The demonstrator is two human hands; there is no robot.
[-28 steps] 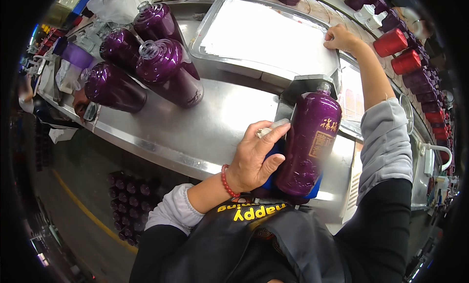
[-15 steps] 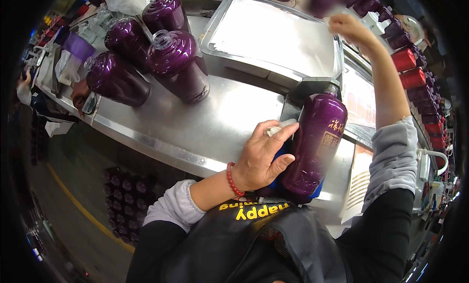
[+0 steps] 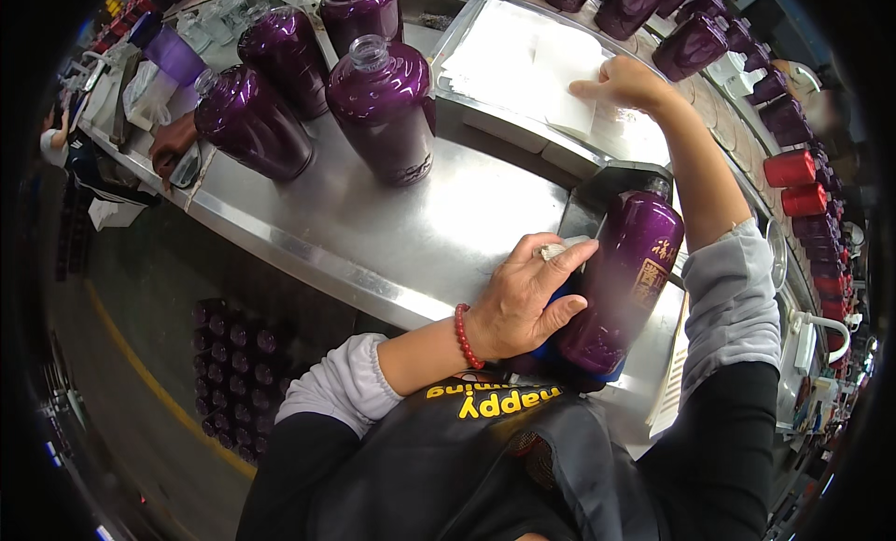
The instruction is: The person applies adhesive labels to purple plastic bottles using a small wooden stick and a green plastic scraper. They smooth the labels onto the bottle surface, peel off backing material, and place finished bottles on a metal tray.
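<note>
A shiny purple bottle with gold markings lies tilted in a dark holder in front of me. My left hand is beside it, fingers closed around a small whitish pad, with fingertips close to the bottle's side. My right hand reaches to a clear tray holding white sheets. There its thumb and curled fingers take the edge of a white paper sheet; the exact grip is partly hidden.
Several purple bottles stand on the metal table at left. More bottles line a conveyor along the far right, with red ones among them. Many dark bottles stand on the floor at lower left.
My right hand has come back from a purple bottle at the conveyor to the white sheets in the tray. My left hand stays beside the tilted bottle. The whole view has shifted slightly.
</note>
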